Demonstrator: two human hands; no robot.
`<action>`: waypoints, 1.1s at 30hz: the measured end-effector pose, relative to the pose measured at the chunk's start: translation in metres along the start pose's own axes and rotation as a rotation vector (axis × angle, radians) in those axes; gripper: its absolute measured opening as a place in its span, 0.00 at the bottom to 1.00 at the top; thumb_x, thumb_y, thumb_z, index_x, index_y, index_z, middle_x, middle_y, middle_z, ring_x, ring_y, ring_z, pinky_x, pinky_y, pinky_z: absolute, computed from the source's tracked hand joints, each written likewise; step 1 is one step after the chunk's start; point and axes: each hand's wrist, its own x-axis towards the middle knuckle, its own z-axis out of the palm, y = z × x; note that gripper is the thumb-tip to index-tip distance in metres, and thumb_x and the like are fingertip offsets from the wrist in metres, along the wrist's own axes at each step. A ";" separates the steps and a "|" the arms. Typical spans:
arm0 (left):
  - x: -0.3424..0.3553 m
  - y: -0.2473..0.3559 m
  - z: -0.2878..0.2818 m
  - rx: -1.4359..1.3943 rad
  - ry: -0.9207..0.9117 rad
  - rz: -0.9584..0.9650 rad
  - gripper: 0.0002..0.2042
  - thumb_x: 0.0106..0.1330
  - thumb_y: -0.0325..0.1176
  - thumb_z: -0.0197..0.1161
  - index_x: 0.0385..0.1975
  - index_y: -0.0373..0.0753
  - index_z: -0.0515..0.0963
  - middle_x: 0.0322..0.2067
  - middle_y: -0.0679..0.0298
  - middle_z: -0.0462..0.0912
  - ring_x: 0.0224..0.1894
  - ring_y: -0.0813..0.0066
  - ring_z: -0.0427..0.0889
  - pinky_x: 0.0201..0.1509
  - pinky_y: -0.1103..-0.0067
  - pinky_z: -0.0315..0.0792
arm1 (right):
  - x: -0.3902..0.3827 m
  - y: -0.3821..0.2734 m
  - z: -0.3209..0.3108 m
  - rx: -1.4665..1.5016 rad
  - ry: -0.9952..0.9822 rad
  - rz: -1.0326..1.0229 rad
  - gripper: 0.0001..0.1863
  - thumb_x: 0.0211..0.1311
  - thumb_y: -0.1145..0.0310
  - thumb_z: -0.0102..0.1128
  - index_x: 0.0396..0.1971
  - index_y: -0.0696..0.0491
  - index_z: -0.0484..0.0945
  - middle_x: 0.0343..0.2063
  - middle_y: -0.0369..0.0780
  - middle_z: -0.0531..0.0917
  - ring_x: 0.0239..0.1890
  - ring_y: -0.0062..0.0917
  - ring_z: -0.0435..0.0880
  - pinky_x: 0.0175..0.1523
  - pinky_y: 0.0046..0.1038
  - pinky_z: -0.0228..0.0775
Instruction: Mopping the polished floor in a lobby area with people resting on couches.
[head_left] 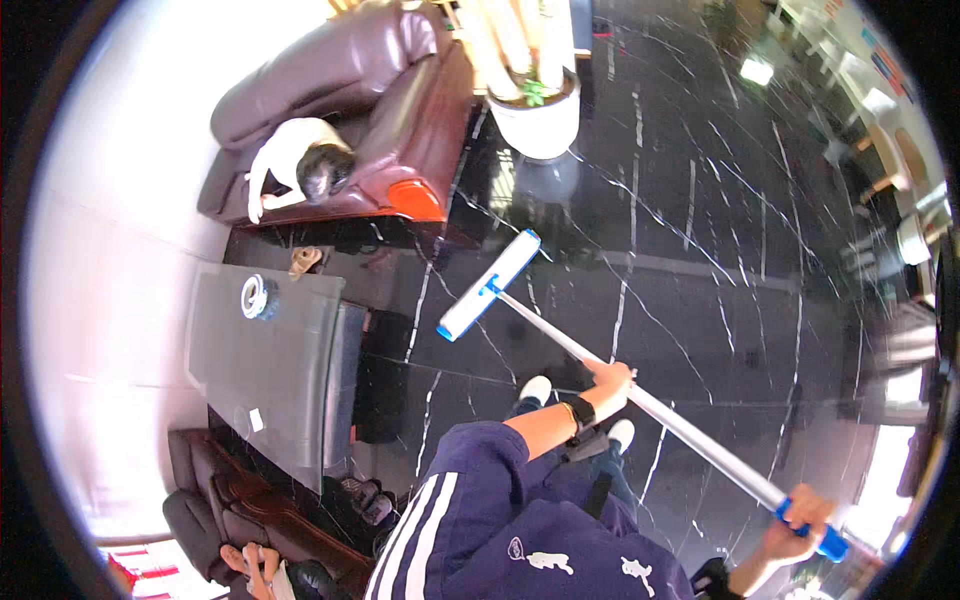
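A mop with a long silver pole (700,442) runs slantwise across the view. Its wide white head (490,286), with blue ends and a blue joint, rests on or close to the dark floor ahead of me. My left hand (606,382) is closed round the middle of the pole, a dark band and a bracelet on that wrist. At the lower right, my right hand (800,525) wraps round the blue grip at the pole's upper end. Both of my white shoes (537,388) show below the pole, partly hidden by my arm and clothes.
A maroon leather sofa (400,130), with a person (300,165) sitting on it, and a white planter (538,125) stand ahead. To the left is a glass-topped table (260,350) bearing a round object (254,296). Another person (265,570) sits at the lower left, near shoes (370,500).
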 end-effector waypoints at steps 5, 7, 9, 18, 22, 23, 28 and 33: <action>-0.098 -0.088 0.079 -0.032 -0.160 -0.167 0.28 0.57 0.42 0.41 0.51 0.43 0.35 0.22 0.55 0.70 0.15 0.66 0.69 0.23 0.72 0.67 | 0.014 -0.112 -0.082 0.107 0.084 -0.206 0.11 0.48 0.69 0.42 0.11 0.49 0.54 0.04 0.30 0.54 0.10 0.13 0.52 0.27 0.20 0.46; -0.116 -0.100 0.087 -0.585 -0.468 -0.572 0.13 0.56 0.37 0.42 0.36 0.36 0.54 0.23 0.53 0.65 0.16 0.71 0.66 0.18 0.78 0.66 | 0.009 -0.136 -0.096 0.042 0.204 -0.216 0.10 0.45 0.72 0.43 0.11 0.49 0.55 0.03 0.29 0.57 0.09 0.12 0.53 0.27 0.19 0.47; -0.140 -0.092 0.098 -0.381 -0.339 -0.381 0.14 0.55 0.34 0.44 0.38 0.39 0.51 0.23 0.55 0.64 0.16 0.72 0.66 0.18 0.77 0.66 | 0.009 -0.131 -0.089 0.129 0.100 -0.253 0.10 0.45 0.72 0.44 0.12 0.49 0.55 0.03 0.29 0.58 0.08 0.12 0.54 0.26 0.19 0.48; -0.053 -0.066 0.056 -0.444 -0.302 -0.011 0.17 0.50 0.25 0.50 0.34 0.42 0.49 0.23 0.60 0.63 0.15 0.74 0.67 0.16 0.81 0.65 | 0.002 -0.058 -0.063 0.019 0.040 -0.250 0.10 0.45 0.66 0.46 0.14 0.50 0.56 0.03 0.29 0.60 0.08 0.12 0.56 0.26 0.19 0.49; -0.034 -0.007 0.067 -0.266 -0.152 0.090 0.17 0.47 0.20 0.45 0.34 0.40 0.48 0.26 0.56 0.62 0.19 0.71 0.72 0.16 0.79 0.66 | 0.005 0.010 -0.047 -0.103 -0.010 -0.057 0.14 0.47 0.59 0.48 0.15 0.50 0.56 0.08 0.32 0.62 0.13 0.16 0.60 0.28 0.24 0.52; -0.046 0.004 0.066 -0.273 -0.189 0.082 0.20 0.47 0.20 0.45 0.37 0.41 0.45 0.27 0.55 0.62 0.19 0.70 0.72 0.17 0.79 0.67 | 0.006 0.030 -0.041 -0.129 -0.021 -0.037 0.15 0.47 0.59 0.49 0.16 0.50 0.56 0.08 0.33 0.64 0.14 0.18 0.62 0.30 0.26 0.54; -0.036 0.048 0.047 -0.324 -0.220 0.198 0.28 0.49 0.21 0.45 0.45 0.46 0.36 0.28 0.54 0.61 0.18 0.70 0.72 0.18 0.78 0.68 | 0.011 0.134 0.006 -0.081 -0.349 0.197 0.09 0.47 0.69 0.51 0.19 0.54 0.61 0.27 0.45 0.74 0.37 0.31 0.71 0.44 0.31 0.58; 0.022 0.100 0.031 -0.500 -0.149 0.280 0.22 0.49 0.24 0.47 0.41 0.40 0.43 0.27 0.53 0.63 0.16 0.70 0.71 0.16 0.77 0.68 | 0.035 0.179 0.062 -0.129 -0.448 0.315 0.05 0.45 0.71 0.52 0.22 0.55 0.67 0.30 0.43 0.73 0.42 0.31 0.68 0.48 0.31 0.55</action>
